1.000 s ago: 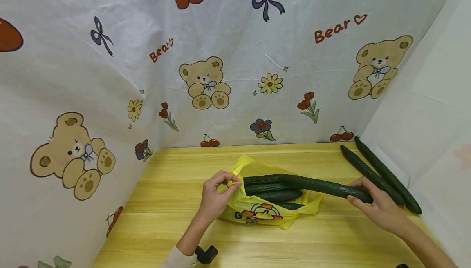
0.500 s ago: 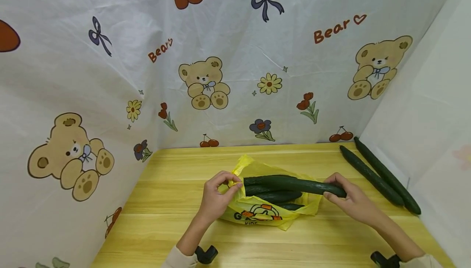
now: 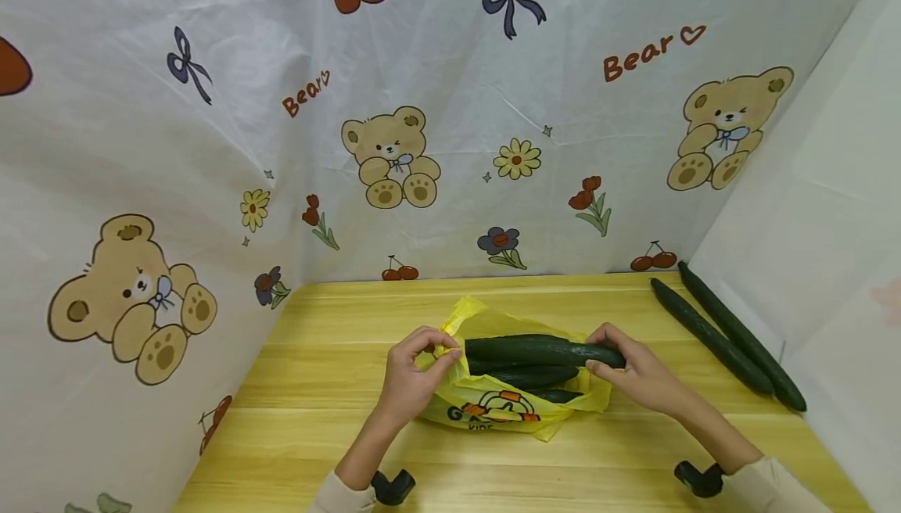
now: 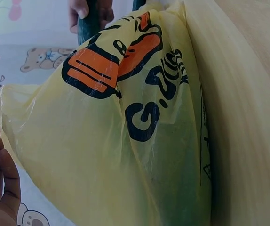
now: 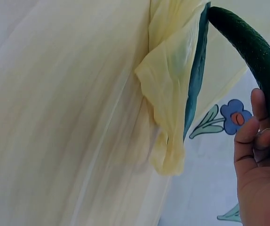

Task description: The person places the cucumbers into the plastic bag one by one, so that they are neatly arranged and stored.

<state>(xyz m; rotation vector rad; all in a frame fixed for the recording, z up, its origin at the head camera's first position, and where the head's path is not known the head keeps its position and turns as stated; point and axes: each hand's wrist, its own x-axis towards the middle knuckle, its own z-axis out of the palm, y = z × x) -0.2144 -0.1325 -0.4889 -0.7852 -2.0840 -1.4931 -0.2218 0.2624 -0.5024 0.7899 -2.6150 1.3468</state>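
Head view: the left hand [image 3: 414, 376] pinches the rim of a crinkled yellow plastic bag [image 3: 450, 405] lying on the pale wood-grain bench [image 3: 352, 325]. The right hand [image 3: 637, 372] grips the outer end of a long dark green cucumber [image 3: 528, 351], most of its length within the bag's mouth, above other dark green cucumbers [image 3: 531, 378] in there. Two more long dark green cucumbers [image 3: 712, 339] lie on the bench at the right. The held cucumber looks firm, fairly weighty and possibly slick, likely to snap if bent; its end or middle gives a good hold. The bag should be light and limp, best taken by its rim. Its print shows "G", then unclear letters, above "KIDS"; the white patterned cloth [image 3: 450, 67] behind reads "Bear" twice.

Left wrist view: the left hand's fingertips nip the bag's edge at the picture's side. A big black "G" is legible; the other lettering is creased. The right hand holds the cucumber beyond.

Right wrist view: the right hand's fingers curl around the slightly curved cucumber, its far tip at the bag's opening.
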